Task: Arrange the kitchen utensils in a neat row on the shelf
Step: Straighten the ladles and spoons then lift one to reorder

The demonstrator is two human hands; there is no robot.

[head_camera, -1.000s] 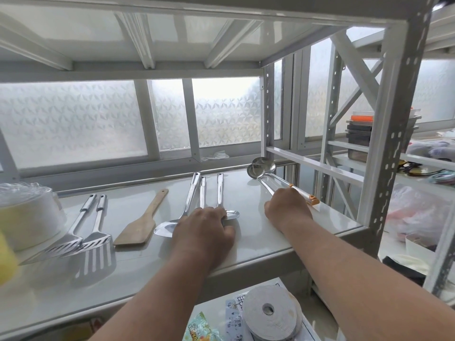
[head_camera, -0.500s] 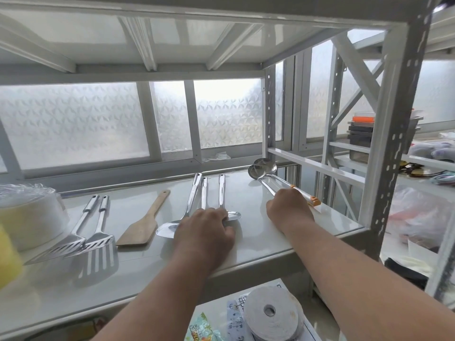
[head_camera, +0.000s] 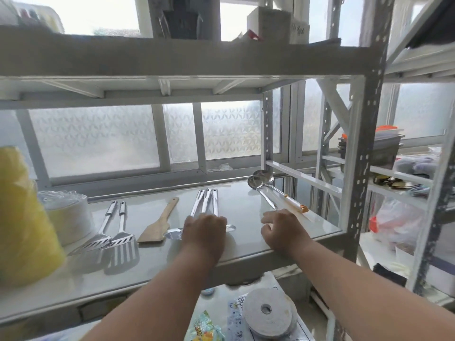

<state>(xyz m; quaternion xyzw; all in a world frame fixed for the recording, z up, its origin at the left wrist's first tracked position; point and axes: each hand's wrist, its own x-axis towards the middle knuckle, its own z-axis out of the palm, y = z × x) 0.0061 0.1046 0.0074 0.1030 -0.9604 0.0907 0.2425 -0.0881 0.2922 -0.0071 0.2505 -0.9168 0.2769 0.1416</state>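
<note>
On the shelf [head_camera: 246,252] I judge the row nearly done: two slotted turners [head_camera: 115,232], wooden spatula [head_camera: 160,222] and three steel utensils [head_camera: 206,201] lie parallel. My left hand [head_camera: 205,230] rests over those; whether it grips I cannot tell. My right hand [head_camera: 283,230], loosely curled, holds nothing. The ladles [head_camera: 268,190], far right, remain angled.

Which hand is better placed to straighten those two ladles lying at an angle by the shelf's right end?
Probably the right hand: it rests open just in front of the ladles, near their handle ends. The left hand lies over the three steel utensils, farther away.
</note>
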